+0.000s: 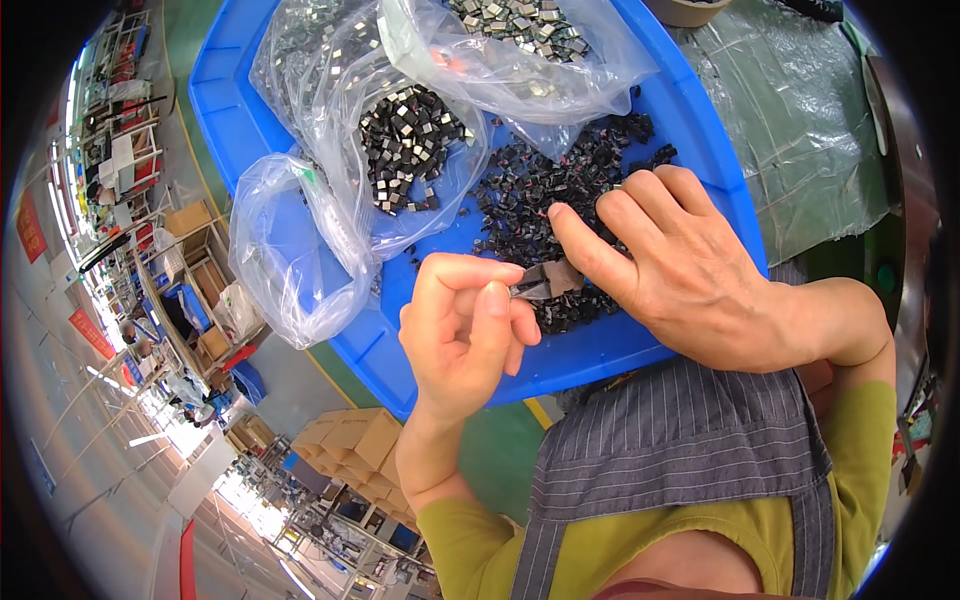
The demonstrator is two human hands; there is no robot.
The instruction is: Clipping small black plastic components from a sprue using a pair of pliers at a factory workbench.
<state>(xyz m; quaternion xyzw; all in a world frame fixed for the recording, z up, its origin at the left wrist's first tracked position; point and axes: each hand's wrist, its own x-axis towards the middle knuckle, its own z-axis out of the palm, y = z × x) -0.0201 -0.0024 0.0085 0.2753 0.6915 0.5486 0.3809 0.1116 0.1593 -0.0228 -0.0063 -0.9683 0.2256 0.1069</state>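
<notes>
My left hand (460, 320) pinches a small black part with a silvery metal piece (534, 284) between thumb and index finger. Close to its right end is a tan-brown patch (564, 276), perhaps a wrapped thumb tip; I cannot tell. My right hand (690, 270) reaches in from the right, index finger stretched out and the other fingers curled. What those curled fingers hold, if anything, is hidden. Beneath both hands lies a heap of small black parts (520, 195) in a large blue tray (390, 350).
A clear plastic bag (300, 250) in the tray holds black and silver-faced blocks (410, 140). Another bag (600, 90) lies behind it with more silvery blocks (525, 25). Plastic sheeting (780, 130) covers a surface to the right. Cardboard boxes (350, 445) and shelves stand at left.
</notes>
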